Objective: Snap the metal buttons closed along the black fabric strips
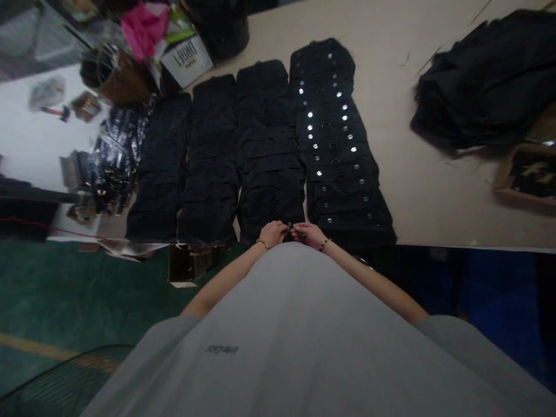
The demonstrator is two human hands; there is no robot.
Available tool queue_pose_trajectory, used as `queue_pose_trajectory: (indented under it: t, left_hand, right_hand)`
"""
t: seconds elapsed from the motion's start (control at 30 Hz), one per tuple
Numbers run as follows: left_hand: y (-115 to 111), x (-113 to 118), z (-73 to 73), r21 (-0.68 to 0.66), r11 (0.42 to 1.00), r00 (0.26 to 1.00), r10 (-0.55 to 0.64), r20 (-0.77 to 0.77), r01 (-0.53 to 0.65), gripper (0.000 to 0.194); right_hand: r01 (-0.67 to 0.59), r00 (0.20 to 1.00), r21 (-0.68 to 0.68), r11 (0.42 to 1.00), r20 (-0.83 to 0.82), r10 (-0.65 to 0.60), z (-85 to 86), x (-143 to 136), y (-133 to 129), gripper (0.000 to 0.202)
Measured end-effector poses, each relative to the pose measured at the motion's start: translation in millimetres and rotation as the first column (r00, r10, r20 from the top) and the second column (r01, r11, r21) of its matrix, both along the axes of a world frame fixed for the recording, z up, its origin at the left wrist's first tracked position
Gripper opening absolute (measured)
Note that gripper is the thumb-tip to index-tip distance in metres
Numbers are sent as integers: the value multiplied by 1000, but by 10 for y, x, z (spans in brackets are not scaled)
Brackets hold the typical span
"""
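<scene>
My left hand (274,233) is closed at the near end of the third row of overlapping black fabric pieces (273,156), its fingers pinching the edge of the nearest one. My right hand (309,233) meets it fingertip to fingertip, in a pinch over something too small to make out. A tiny shiny spot, perhaps a metal fitting, shows between the two hands. Just to the right lies another black row (336,139), dotted with two lines of bright round metal snaps. Two more black rows, one of them the second row (211,156), stretch away on the left.
At the left are shiny plastic-wrapped parts (115,150), a brown tub (117,75), a white box (186,61) and a pink cloth (145,29). A black fabric heap (486,81) and a cardboard box (506,176) with small parts lie right. The table edge is at my waist.
</scene>
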State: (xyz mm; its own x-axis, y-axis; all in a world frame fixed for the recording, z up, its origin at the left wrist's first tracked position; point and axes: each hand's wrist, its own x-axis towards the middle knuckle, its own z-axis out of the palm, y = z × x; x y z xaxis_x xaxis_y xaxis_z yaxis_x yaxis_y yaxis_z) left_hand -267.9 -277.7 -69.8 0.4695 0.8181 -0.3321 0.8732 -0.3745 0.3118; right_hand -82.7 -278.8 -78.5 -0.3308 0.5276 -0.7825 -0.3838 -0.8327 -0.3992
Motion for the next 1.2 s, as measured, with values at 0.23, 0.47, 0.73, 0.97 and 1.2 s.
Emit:
queue_pose_trajectory:
  t: [0.23, 0.47, 0.73, 0.97, 1.2]
  left_hand:
    - [150, -25, 16, -72, 982, 983, -179, -49, 175, 30]
    - [278, -78, 44, -106, 955, 960, -280, -10, 277, 29]
    - [347, -64, -98, -28, 971, 965, -233, 120, 238, 28]
    - [267, 1, -83, -27, 976, 973, -213, 87, 216, 29]
    - [194, 53, 7, -4, 994, 993, -112, 26, 112, 30]
  right_hand:
    - [25, 994, 56, 998, 103, -30, 52, -12, 88, 8]
    - [-2, 991, 108, 994, 136, -13, 31, -50, 271, 8]
    - [-20, 981, 147, 989, 196, -9, -115, -119, 507, 7]
    - [-9, 983, 121, 993, 185, -13, -183, -101, 549, 5]
    - [-18, 986, 103, 995, 166, 1, -165, -87, 567, 6]
